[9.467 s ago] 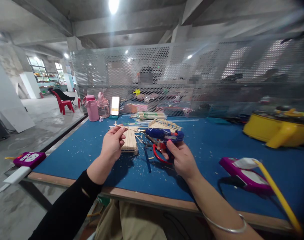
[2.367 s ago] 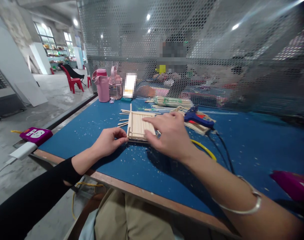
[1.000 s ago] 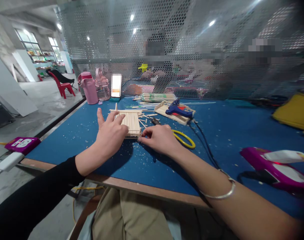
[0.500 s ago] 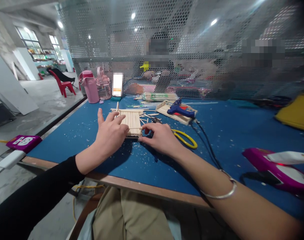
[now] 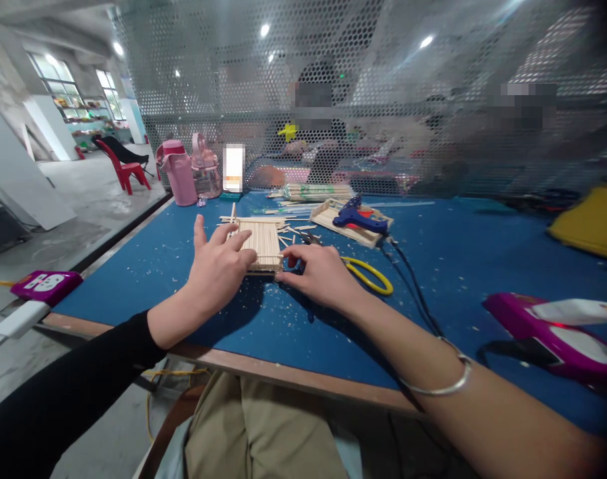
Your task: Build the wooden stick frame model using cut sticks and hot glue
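A small panel of pale wooden sticks (image 5: pixel 264 239), laid side by side with a raised rim along its edges, rests on the blue table. Over its left part lies my left hand (image 5: pixel 216 266), fingers spread and thumb raised, the fingertips touching the sticks near the front edge. My right hand (image 5: pixel 320 273) pinches the panel's front right corner between thumb and forefinger. Behind the right hand show the yellow handles (image 5: pixel 370 276) of a cutting tool, its dark jaws partly hidden. Short cut stick pieces (image 5: pixel 296 233) lie just beyond the panel.
A blue glue gun (image 5: pixel 360 219) sits on a stick tray (image 5: pixel 328 216), its cable running toward me. Bundled sticks (image 5: pixel 318 193) lie behind. A pink thermos (image 5: pixel 181 174), a clear bottle (image 5: pixel 207 169) and a lit phone (image 5: pixel 234 166) stand back left. Purple power strips (image 5: pixel 557 332) flank me.
Both hands stay at the panel in nearly the same pose. My left hand has shifted very slightly, and the view has moved a little.
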`<state>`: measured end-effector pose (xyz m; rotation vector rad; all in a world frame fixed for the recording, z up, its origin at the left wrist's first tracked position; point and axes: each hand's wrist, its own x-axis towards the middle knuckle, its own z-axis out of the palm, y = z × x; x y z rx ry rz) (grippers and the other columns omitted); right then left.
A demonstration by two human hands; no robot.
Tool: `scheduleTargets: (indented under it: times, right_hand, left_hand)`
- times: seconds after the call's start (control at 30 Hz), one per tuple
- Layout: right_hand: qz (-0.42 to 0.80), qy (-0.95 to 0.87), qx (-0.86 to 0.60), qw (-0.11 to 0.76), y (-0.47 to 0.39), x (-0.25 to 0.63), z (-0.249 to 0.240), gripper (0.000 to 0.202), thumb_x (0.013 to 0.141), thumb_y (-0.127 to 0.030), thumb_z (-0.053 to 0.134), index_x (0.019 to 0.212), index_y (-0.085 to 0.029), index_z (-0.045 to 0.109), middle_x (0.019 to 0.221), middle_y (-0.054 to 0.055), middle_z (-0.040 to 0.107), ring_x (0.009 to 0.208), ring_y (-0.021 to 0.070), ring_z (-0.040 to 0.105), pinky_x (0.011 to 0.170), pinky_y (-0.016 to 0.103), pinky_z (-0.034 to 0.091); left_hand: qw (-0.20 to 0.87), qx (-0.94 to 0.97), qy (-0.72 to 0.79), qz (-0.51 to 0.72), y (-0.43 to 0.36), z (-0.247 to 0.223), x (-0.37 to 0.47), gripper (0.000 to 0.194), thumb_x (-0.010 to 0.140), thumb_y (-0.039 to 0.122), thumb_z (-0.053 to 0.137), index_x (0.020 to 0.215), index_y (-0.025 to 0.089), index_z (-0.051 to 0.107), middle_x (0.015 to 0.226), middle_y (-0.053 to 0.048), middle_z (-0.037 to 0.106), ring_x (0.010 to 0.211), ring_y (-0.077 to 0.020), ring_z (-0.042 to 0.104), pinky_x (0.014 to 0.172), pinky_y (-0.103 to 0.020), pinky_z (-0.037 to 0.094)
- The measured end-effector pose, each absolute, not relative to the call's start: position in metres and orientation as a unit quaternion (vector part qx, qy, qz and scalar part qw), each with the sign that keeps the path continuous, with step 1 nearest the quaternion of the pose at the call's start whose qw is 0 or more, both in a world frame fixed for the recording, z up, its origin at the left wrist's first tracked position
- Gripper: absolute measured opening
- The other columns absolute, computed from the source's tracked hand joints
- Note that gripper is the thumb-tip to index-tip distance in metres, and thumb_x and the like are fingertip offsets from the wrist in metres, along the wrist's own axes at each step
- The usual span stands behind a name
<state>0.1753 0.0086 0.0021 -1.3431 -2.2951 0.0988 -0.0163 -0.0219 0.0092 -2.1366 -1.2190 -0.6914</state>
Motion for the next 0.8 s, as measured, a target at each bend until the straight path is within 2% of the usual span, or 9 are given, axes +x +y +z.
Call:
scheduleTargets:
  times: [0.2, 0.3, 0.47, 0.63, 0.8]
  right_hand:
    - [0.035, -0.846, -0.468, 0.253, 0.006, 0.177, 0.007, 0.022, 0.066, -0.031, 0.068, 0.086, -0.022, 0.064, 0.079, 0.001, 0.067, 0.073, 0.0201, 0.057, 0.068, 0.035, 0.036]
    - [0.063, -0.838, -0.443, 0.312, 0.005, 0.179, 0.011, 0.018, 0.069, -0.026, 0.063, 0.085, -0.019, 0.065, 0.078, 0.003, 0.067, 0.072, 0.0178, 0.057, 0.066, 0.031, 0.040]
    - [0.072, -0.821, -0.408, 0.392, 0.005, 0.178, 0.011, 0.011, 0.074, -0.023, 0.057, 0.072, -0.019, 0.067, 0.068, 0.002, 0.066, 0.065, 0.0148, 0.057, 0.062, 0.028, 0.042]
    - [0.021, -0.823, -0.386, 0.416, 0.005, 0.177, 0.008, 0.011, 0.074, -0.024, 0.059, 0.078, -0.018, 0.067, 0.068, 0.003, 0.066, 0.065, 0.0155, 0.058, 0.065, 0.031, 0.041]
    - [-0.008, -0.824, -0.384, 0.417, 0.005, 0.177, 0.009, 0.010, 0.075, -0.023, 0.058, 0.071, -0.019, 0.066, 0.066, 0.001, 0.067, 0.064, 0.0153, 0.058, 0.067, 0.032, 0.039]
  left_hand:
    - [0.293, -0.799, -0.458, -0.257, -0.019, 0.007, -0.016, 0.011, 0.080, 0.021, 0.058, 0.075, 0.023, 0.068, 0.110, -0.006, 0.066, 0.106, -0.0294, 0.052, 0.097, -0.070, 0.014]
    - [0.292, -0.797, -0.458, -0.262, -0.019, 0.005, -0.017, 0.012, 0.081, 0.023, 0.058, 0.076, 0.023, 0.068, 0.109, -0.006, 0.066, 0.106, -0.0291, 0.052, 0.097, -0.070, 0.015]
    - [0.284, -0.798, -0.458, -0.269, -0.019, 0.005, -0.018, 0.014, 0.081, 0.023, 0.056, 0.076, 0.023, 0.069, 0.109, -0.006, 0.066, 0.106, -0.0292, 0.052, 0.097, -0.070, 0.014]
    - [0.281, -0.798, -0.458, -0.272, -0.019, 0.005, -0.018, 0.014, 0.082, 0.023, 0.055, 0.076, 0.023, 0.069, 0.110, -0.006, 0.066, 0.107, -0.0290, 0.052, 0.098, -0.070, 0.014]
    - [0.289, -0.796, -0.459, -0.267, -0.019, 0.006, -0.017, 0.012, 0.081, 0.024, 0.058, 0.075, 0.023, 0.069, 0.109, -0.006, 0.066, 0.105, -0.0289, 0.053, 0.097, -0.070, 0.016]
